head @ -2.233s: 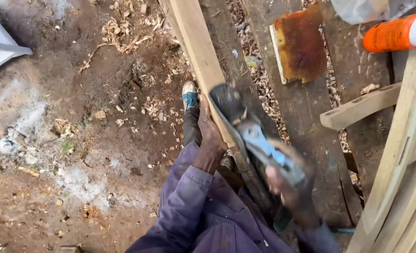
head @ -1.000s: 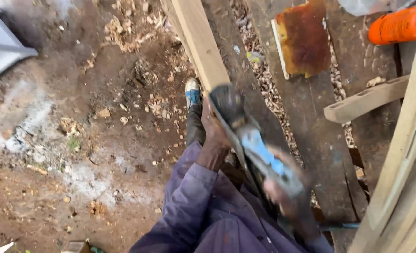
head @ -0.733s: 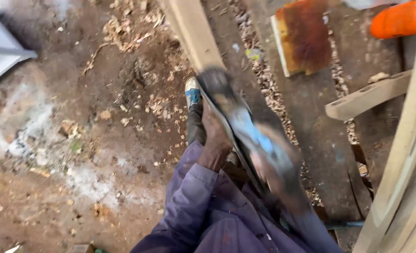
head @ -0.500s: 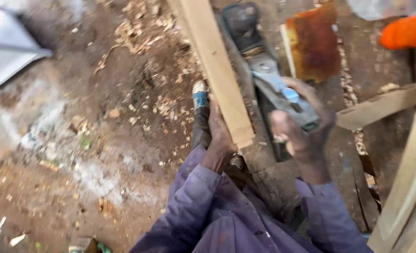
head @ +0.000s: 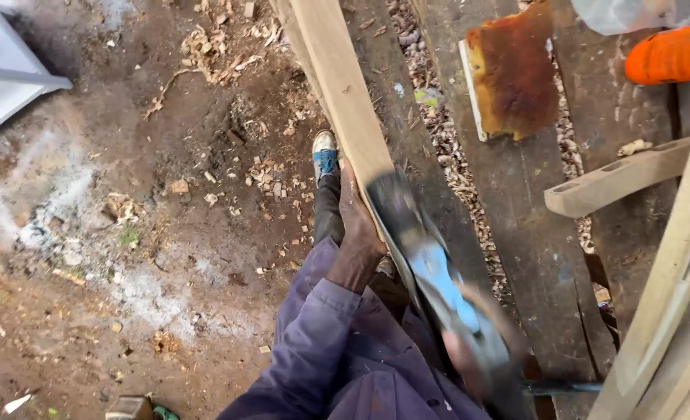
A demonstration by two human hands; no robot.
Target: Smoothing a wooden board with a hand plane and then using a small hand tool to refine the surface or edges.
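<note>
Head view: left hand [head: 358, 222] gripped the edge of the pale plank [head: 343, 101], which ran from centre to 12 o'clock on the bench [head: 531, 257]. Right hand [head: 477, 342], blurred, clenched on the hand plane [head: 426, 257] at 5 o'clock, sole on the plank's near end

A long pale wooden plank [head: 343, 101] lies lengthwise along the edge of a dark workbench, its planed face up and its far end running out of view. On its near end sits a blue-and-grey hand plane [head: 430, 272], motion-blurred and aligned with the plank.
</note>
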